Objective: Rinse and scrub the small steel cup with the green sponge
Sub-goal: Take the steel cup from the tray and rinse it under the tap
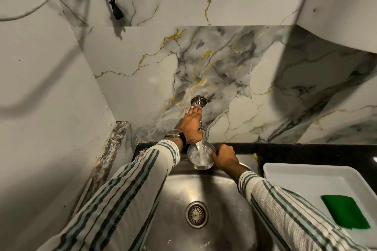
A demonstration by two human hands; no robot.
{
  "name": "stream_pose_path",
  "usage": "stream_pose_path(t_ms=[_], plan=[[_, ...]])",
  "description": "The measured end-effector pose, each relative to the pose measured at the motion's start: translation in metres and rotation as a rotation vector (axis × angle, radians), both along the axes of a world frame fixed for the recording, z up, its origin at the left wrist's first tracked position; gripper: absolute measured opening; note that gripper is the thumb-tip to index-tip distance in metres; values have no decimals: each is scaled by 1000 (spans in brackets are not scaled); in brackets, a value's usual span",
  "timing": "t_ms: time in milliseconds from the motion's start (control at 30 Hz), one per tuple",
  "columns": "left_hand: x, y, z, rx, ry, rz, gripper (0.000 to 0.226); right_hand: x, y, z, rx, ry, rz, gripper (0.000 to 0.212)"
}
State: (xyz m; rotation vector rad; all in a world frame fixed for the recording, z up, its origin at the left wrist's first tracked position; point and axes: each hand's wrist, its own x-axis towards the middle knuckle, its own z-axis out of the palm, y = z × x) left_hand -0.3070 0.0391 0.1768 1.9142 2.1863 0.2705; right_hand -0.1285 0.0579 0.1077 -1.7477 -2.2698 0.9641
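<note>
The small steel cup (199,156) is held upright under the running tap (199,104), over the back rim of the steel sink (230,195). Water streams into the cup. My right hand (224,158) grips the cup's right side. My left hand (191,125) lies flat over the tap's handle, fingers stretched out toward the wall. The green sponge (345,212) rests flat in a white tray (295,175) at the right, away from both hands.
The sink drain (196,214) sits in the middle of the basin. A black counter edge (295,150) runs behind the tray. A marble wall rises behind the tap. A black plug (117,11) and a white cable (40,4) hang at the upper left.
</note>
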Motion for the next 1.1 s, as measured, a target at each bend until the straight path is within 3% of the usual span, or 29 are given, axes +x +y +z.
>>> stream_pose_path(t_ms=[800,1100], plan=[[2,1,-5,-25,252,-23,99,1,4,-7,-37,-1,29,25],[21,5,-13,5,337,98,94,11,-1,-10,23,-16,36,29]])
